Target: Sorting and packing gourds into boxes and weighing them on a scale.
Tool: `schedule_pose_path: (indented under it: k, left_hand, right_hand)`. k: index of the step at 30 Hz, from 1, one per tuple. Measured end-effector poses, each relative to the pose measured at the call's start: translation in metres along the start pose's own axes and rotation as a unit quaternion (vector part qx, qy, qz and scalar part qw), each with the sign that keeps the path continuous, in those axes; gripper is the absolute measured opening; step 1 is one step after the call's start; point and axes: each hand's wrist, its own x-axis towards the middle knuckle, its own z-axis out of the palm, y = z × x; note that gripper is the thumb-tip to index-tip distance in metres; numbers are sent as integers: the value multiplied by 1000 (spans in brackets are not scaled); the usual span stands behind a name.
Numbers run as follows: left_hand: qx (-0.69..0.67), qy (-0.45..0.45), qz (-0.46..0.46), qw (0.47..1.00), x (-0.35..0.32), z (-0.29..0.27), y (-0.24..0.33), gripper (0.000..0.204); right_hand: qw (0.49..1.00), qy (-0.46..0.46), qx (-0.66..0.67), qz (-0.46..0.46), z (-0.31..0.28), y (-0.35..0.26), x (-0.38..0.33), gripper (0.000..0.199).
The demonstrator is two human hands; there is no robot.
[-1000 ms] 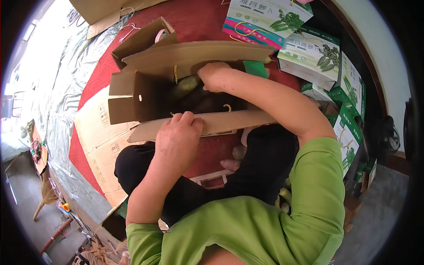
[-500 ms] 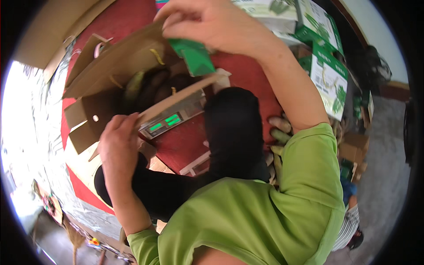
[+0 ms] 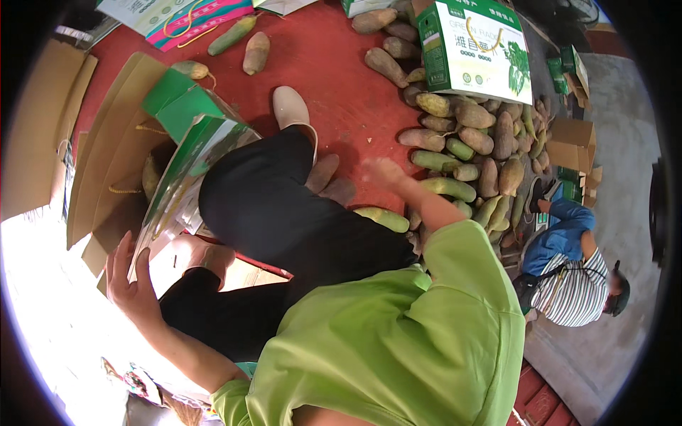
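My left hand (image 3: 133, 290) is beside the near corner of an open cardboard box (image 3: 160, 220), fingers stretched apart; it may touch the wall's edge. The box has green flaps (image 3: 172, 106) and yellow cord handles. Part of a dirty long radish (image 3: 151, 176) shows inside; the box walls hide the rest. Out over the red floor, to the right, my right hand (image 3: 383, 172) is smeared by motion, so its fingers cannot be made out. It is nearest to the heap of green and brownish long radishes (image 3: 477, 140).
A white and green carton (image 3: 479, 53) stands at the heap's far side. Several loose radishes (image 3: 256, 53) lie on the red floor (image 3: 341, 106). My black-trousered knee (image 3: 249, 184) is between box and heap. Another person in a striped shirt (image 3: 572, 295) crouches at the right.
My right hand has left the box's far flap and swung right toward the radishes. My left hand has moved slightly left and down, its fingers now spread. The view has shifted rightward.
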Motion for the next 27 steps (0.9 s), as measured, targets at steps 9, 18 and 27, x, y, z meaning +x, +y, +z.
schedule_pose_path:
  k: [9, 18, 27]
  left_hand:
    - [-41, 16, 0, 999, 1, 6, -16, 27]
    - [-1, 37, 70, 997, 2, -1, -34, 29]
    - [22, 38, 24, 999, 1, 5, -14, 27]
  right_hand:
    - [972, 20, 222, 69, 91, 16, -17, 36]
    - [972, 28, -128, 197, 54, 59, -74, 21]
    - [929, 54, -251, 267, 40, 156, -124, 30]
